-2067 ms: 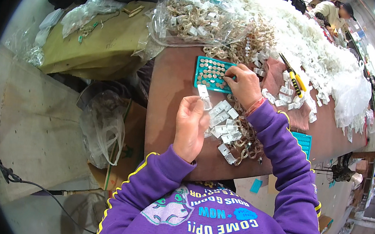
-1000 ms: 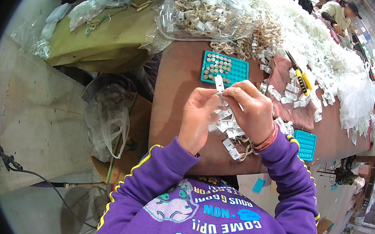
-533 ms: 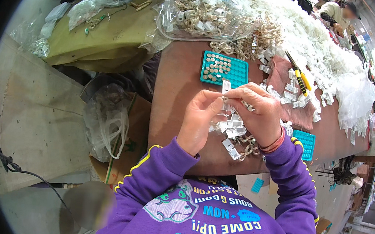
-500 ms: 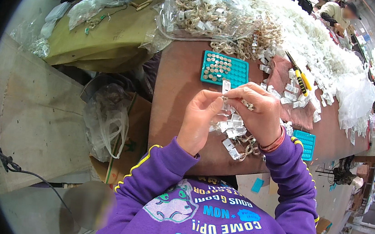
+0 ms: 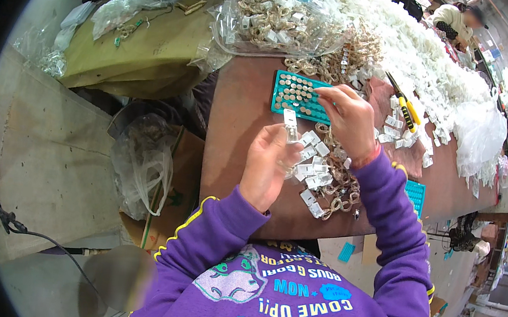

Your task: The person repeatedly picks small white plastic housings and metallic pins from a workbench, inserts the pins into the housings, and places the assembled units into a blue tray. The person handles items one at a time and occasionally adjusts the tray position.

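My left hand (image 5: 271,163) holds a small clear plastic piece (image 5: 291,124) upright between thumb and fingers above the brown table (image 5: 237,138). My right hand (image 5: 346,114) reaches forward, its fingertips pinched over the teal tray (image 5: 284,103) of small round metal discs. Whether a disc is between those fingertips is too small to tell. Below both hands lies a heap of several white clear pieces (image 5: 314,171) mixed with gold-coloured chain links (image 5: 340,195).
A clear bag of gold chains and tags (image 5: 274,21) lies behind the tray. A yellow-handled tool (image 5: 405,106) lies at the right beside a long white pile (image 5: 437,66). A second teal tray (image 5: 415,194) sits right of my arm. Plastic bag (image 5: 142,165) hangs left of the table.
My right hand has left the piece it was working on with my left hand and moved forward to the teal tray. My left hand keeps the clear piece.
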A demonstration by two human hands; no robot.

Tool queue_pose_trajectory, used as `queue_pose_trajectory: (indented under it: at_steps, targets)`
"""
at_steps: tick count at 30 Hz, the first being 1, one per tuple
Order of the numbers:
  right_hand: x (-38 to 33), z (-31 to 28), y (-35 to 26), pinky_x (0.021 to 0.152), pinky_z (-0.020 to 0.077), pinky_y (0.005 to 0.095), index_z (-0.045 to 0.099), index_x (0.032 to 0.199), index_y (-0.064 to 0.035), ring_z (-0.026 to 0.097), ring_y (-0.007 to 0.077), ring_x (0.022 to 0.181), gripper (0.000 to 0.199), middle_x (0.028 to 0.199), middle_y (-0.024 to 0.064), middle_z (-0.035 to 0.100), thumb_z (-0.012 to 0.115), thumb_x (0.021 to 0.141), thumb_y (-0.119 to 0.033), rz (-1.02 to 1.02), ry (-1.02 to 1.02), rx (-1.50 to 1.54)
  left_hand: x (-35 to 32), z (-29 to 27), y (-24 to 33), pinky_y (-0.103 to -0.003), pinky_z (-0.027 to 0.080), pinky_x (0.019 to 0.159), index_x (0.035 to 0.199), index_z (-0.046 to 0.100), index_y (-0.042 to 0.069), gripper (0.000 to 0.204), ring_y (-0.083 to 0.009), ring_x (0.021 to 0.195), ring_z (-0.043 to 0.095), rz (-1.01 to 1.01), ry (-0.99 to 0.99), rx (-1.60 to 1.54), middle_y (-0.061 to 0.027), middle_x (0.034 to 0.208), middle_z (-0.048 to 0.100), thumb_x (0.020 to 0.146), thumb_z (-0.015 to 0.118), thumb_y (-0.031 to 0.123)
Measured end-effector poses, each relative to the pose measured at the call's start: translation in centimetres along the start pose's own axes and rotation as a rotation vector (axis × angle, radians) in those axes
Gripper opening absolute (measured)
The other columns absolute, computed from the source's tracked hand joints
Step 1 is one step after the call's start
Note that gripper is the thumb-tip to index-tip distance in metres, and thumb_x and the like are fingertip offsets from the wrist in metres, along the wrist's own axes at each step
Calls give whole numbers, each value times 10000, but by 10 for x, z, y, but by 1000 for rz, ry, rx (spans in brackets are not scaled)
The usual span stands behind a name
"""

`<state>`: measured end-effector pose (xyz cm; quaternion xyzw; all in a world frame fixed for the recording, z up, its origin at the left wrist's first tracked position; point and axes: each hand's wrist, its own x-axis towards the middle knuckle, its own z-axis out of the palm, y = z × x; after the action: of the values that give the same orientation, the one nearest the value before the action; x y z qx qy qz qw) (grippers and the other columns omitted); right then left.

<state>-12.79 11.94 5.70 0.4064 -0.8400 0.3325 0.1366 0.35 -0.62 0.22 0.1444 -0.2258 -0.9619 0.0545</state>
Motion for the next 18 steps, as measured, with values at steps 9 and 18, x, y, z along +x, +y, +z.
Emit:
queue_pose_trajectory:
  at_steps: [9, 18]
  targets:
    - [5, 34, 41, 704, 530, 382, 637, 862, -86, 646, 266, 806, 88, 829, 59, 607, 666, 784, -114, -337, -162, -407, 1, 2, 4, -245, 517, 689, 1099, 555, 106, 181, -113, 824, 637, -28, 54, 7, -20, 976, 661, 972, 597, 229]
    - [-4, -4, 24, 782, 531, 238, 657, 920, 16, 651, 97, 837, 107, 886, 50, 696, 700, 845, -48, 545, -211, 791, 1, 2, 3, -253, 515, 715, 1094, 559, 106, 170, -114, 838, 636, -21, 10, 24, -39, 998, 661, 971, 601, 216]
